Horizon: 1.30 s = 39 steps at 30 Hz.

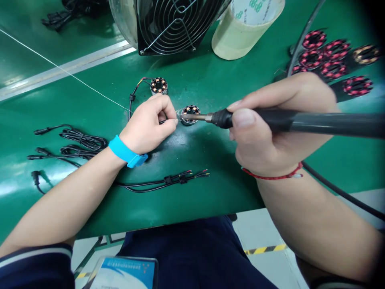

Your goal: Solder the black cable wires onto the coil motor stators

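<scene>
At about half past eight from the coil ring (190,121) in front of me, black cables (82,137) lie looped on the green bench (210,160). A thin pale strand (68,72) slants down from ten o'clock to my left hand (147,122), which is at nine; its thumb and forefinger are pressed together, though I cannot tell exactly what they pinch. Between ten and eleven, another coil ring (164,85) sits wired to a black lead. A fan (180,24) stands at twelve, and two stripped cable ends (168,180) lie at six. At three, my right hand (270,148) has thumb and fingers closed round a soldering iron (281,119), its tip reaching over the ring; contact I cannot judge. At one stands a tape roll (233,38); at two, red-wound rings (324,70) cluster.
</scene>
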{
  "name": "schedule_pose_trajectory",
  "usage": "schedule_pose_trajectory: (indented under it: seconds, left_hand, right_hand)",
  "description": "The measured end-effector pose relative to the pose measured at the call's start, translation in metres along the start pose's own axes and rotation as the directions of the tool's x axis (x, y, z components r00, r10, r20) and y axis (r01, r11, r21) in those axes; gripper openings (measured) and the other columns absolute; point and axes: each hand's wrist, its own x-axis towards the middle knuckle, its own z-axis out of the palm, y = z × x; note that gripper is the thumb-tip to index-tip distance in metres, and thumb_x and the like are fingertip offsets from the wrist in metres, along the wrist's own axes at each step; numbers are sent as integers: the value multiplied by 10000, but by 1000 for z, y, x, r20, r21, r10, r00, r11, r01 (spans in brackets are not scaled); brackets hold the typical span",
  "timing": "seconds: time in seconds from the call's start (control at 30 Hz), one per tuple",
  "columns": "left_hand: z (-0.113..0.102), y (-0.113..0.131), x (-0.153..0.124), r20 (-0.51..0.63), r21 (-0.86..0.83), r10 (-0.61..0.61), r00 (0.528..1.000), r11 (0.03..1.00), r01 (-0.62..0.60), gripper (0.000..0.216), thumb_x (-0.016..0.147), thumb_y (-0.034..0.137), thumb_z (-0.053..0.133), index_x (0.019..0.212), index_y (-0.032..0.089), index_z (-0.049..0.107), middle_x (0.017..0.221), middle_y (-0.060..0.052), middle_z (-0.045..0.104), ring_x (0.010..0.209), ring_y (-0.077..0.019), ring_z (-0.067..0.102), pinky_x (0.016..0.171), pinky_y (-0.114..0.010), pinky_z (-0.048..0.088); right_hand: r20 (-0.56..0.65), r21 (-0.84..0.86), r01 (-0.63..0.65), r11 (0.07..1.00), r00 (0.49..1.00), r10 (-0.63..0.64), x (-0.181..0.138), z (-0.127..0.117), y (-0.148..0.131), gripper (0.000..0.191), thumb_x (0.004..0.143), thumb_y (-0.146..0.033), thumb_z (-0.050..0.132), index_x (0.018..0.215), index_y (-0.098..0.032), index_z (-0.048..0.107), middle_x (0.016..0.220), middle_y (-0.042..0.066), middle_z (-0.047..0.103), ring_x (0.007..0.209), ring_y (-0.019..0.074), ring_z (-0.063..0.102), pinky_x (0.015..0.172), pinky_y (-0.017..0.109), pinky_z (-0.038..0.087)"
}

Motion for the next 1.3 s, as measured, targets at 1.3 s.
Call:
schedule_pose_trajectory:
  seconds: [1.3]
  left_hand:
    - [-1,-2,2,-29,60,85,996,995,-83,85,753,106,564,710,173,533,781,-5,551,698,-113,497,685,-289,480]
  right_hand:
    - [347,-71,-117,991,928,134,5,15,11,238,907,-261,557,1143,-246,589,1036,36,718,937,191,685,911,385,559]
